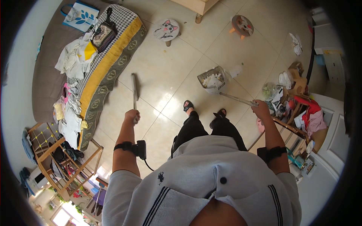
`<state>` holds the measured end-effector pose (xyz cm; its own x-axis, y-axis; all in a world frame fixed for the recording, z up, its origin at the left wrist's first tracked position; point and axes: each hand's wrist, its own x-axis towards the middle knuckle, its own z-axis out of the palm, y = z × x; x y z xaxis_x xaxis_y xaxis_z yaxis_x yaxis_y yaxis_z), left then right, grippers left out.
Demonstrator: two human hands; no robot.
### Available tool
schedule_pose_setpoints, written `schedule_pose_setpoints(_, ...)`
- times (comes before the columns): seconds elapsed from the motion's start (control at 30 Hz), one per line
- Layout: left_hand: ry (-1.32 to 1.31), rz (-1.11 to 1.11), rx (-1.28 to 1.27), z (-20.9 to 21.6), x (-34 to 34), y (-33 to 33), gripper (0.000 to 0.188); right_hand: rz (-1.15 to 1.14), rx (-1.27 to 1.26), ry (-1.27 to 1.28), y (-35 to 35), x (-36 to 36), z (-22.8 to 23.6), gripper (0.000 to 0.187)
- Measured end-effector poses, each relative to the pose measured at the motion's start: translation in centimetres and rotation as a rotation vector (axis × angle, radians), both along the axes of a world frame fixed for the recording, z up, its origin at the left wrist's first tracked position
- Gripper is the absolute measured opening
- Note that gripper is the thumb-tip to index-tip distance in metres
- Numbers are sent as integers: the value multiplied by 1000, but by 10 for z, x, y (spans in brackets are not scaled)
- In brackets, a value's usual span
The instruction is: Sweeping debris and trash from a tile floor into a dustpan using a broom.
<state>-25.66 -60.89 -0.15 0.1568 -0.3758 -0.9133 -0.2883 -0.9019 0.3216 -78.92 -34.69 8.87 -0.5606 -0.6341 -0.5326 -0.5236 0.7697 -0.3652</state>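
Note:
My left hand [132,116] is closed round the handle of a broom [134,88]. The broom's narrow grey head points away from me, near the sofa's front edge. On the right, my right hand [261,109] grips the end of a long-handled dustpan [215,89]. The handle slants from my hand toward the left, and the pan sits on the tiles ahead of my feet. Crumpled whitish litter [212,80] lies inside the pan. Broom and dustpan are well apart.
A sofa [49,86] with clothes and bags runs along the left. Two round stools, one with a cat face [166,30] and one brown [242,25], stand ahead. Boxes [298,81] and a cluttered rack [290,128] crowd the right; a wooden frame [71,165] is at lower left.

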Motion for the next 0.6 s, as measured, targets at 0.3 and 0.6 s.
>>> schedule_pose_setpoints(0.3, -53, -345, -115, 33, -76, 73, 57, -53, -46, 6, -23, 0, -8, 34)
schedule_pose_setpoints(0.6, 100, -109, -17, 58, -87, 86, 56, -18, -17, -8, -52, -29, -7, 36)
